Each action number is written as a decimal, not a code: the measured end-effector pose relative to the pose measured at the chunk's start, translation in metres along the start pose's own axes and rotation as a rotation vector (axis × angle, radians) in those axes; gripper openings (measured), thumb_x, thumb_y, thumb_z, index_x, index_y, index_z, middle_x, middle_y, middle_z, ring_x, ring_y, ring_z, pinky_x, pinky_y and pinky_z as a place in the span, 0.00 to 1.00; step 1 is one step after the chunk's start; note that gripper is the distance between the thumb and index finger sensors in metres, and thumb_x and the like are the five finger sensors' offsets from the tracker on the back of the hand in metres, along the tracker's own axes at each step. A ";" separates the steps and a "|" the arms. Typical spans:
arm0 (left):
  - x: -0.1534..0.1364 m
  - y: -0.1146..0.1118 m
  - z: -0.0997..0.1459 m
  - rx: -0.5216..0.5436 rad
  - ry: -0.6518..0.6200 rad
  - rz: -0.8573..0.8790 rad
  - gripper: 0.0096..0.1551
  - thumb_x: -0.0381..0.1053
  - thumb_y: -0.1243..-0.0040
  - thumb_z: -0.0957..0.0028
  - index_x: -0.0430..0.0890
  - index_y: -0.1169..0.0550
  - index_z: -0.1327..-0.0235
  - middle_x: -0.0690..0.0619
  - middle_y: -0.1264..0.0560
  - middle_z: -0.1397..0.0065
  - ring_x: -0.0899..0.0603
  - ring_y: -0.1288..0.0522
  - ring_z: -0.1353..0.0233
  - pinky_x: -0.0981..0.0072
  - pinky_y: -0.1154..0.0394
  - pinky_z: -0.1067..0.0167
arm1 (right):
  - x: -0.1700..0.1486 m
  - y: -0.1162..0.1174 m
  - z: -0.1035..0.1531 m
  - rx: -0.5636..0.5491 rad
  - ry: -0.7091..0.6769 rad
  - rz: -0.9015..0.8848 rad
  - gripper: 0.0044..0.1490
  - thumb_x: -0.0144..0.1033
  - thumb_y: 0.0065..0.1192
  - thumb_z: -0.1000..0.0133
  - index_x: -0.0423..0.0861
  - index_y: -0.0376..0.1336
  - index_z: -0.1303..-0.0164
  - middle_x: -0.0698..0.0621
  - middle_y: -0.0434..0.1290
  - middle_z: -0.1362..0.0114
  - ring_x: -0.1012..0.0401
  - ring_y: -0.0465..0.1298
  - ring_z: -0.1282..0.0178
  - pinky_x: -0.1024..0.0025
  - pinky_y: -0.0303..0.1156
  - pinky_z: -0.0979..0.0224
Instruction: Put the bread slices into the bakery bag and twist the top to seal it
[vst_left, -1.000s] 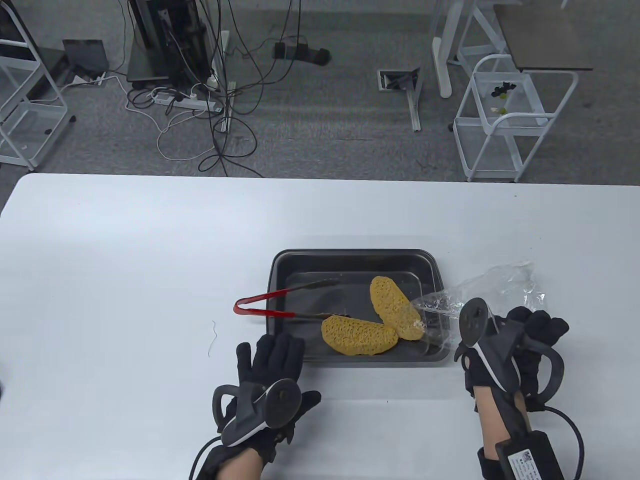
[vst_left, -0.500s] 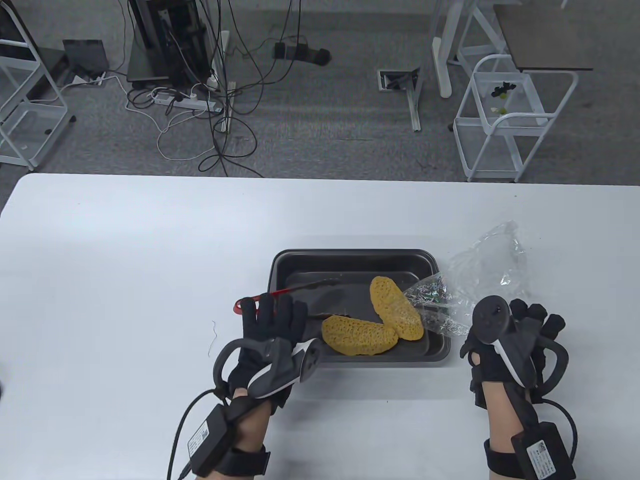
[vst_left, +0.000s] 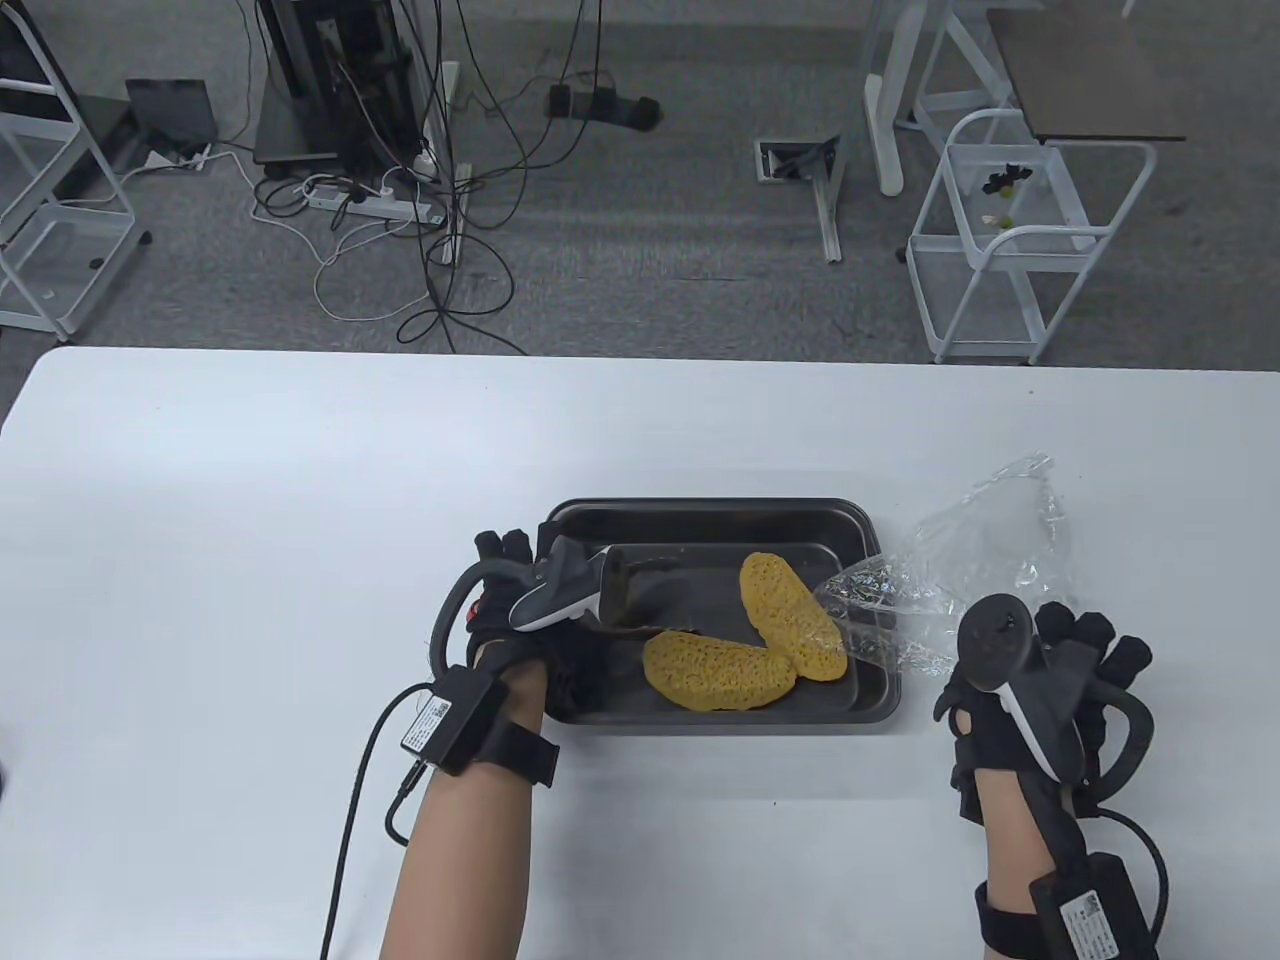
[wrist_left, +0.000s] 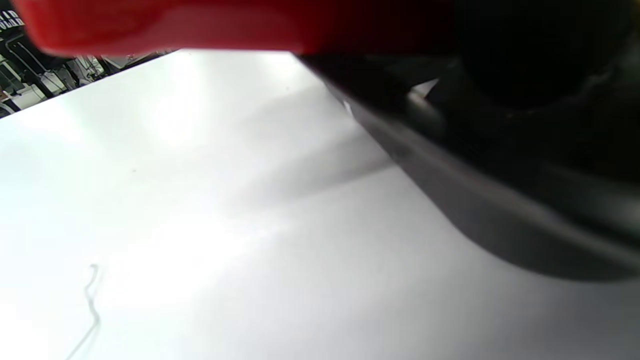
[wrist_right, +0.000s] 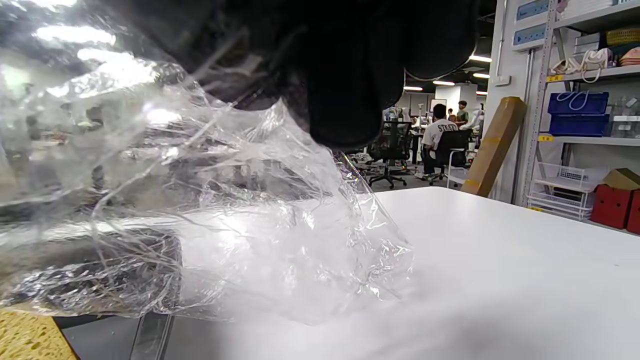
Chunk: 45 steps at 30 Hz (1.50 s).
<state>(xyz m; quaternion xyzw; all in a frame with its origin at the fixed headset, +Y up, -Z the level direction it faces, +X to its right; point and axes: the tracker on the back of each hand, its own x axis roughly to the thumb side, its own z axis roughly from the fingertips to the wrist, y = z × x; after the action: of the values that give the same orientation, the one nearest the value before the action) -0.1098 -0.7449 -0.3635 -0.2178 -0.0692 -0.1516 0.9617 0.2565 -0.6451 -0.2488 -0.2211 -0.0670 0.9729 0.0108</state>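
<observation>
a white table (vst_left: 250, 480) carried a black baking tray (vst_left: 700, 510) right of centre. on the grey floor beyond lay tangled cables and a power strip (vst_left: 370, 203) far left, and a white wire trolley (vst_left: 1010, 240) stood far right.

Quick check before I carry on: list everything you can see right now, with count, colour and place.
bread slices: two, yellow, lying in the tray
tray: one, dark grey, centre of table
tongs: one, red handle, at the tray's left end under the left hand
bakery bag: one, clear plastic, right of tray, its edge over the tray's right rim
table: one, white
thread-like scrap: one, dark, on the table left of the tray
left hand: black glove, on the tongs
right hand: black glove, holds the bag
</observation>
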 end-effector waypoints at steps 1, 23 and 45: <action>-0.001 -0.001 -0.004 -0.009 0.004 0.003 0.71 0.63 0.16 0.65 0.57 0.54 0.23 0.52 0.63 0.14 0.36 0.54 0.10 0.30 0.60 0.16 | 0.000 0.001 0.000 0.000 0.001 0.006 0.25 0.38 0.71 0.46 0.26 0.79 0.64 0.32 0.71 0.24 0.30 0.63 0.22 0.25 0.45 0.26; -0.024 0.024 0.023 0.184 0.052 0.051 0.61 0.74 0.24 0.73 0.58 0.36 0.25 0.53 0.23 0.34 0.47 0.18 0.41 0.44 0.28 0.25 | -0.005 0.004 -0.005 -0.002 0.007 -0.016 0.25 0.38 0.71 0.46 0.27 0.79 0.62 0.32 0.71 0.24 0.29 0.63 0.23 0.25 0.45 0.26; -0.022 0.017 0.031 -0.388 -0.128 0.305 0.61 0.80 0.32 0.69 0.46 0.27 0.25 0.53 0.19 0.40 0.45 0.13 0.50 0.47 0.22 0.32 | -0.010 0.007 -0.007 0.013 -0.014 -0.082 0.25 0.38 0.70 0.46 0.27 0.79 0.62 0.31 0.71 0.24 0.29 0.63 0.23 0.25 0.46 0.26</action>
<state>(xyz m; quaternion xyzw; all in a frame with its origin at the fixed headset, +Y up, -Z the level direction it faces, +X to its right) -0.1272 -0.7109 -0.3464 -0.4153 -0.0659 -0.0012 0.9073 0.2684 -0.6512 -0.2520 -0.2115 -0.0700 0.9735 0.0516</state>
